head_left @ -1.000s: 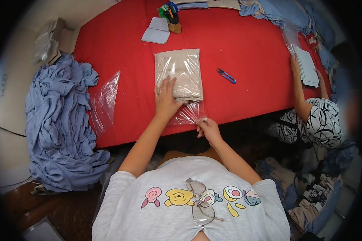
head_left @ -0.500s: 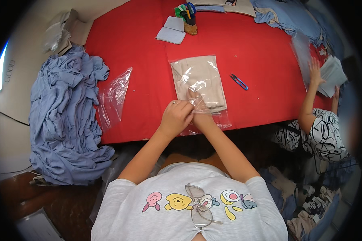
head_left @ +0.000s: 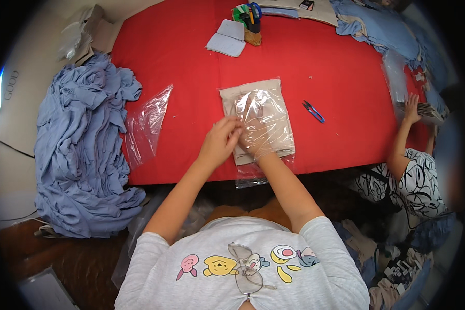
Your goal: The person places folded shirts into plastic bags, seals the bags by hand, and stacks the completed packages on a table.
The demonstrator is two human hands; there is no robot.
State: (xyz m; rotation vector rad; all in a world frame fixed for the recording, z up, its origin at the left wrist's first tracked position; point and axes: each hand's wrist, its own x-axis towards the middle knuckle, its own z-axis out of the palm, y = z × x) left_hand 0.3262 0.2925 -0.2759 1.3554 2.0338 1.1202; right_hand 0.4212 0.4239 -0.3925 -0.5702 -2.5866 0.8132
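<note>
In front of me on the table lies a folded beige garment (head_left: 281,129) in a clear plastic bag (head_left: 250,182). The bag's lower end reaches over the table's front edge. My right hand (head_left: 256,133) is under the shiny film, stretched out flat against the garment, its fingertips blurred by glare. At the bag's left side my left hand (head_left: 221,138) has its fingers bent and thumb drawn in, closed at the film's edge. Right of the bag lie small blue thread snips (head_left: 313,111), touched by neither hand.
A heap of blue garments (head_left: 82,150) covers the left end of the red table (head_left: 191,103), beside an empty clear bag (head_left: 150,124). At the back are an open notebook (head_left: 227,39) and a pen holder (head_left: 252,31). A co-worker's hand (head_left: 412,109) rests at the right edge.
My right hand has slid farther up under the film. My left hand has shifted up along the bag's left side. The co-worker's pale sheet-like item has moved down and is now tilted.
</note>
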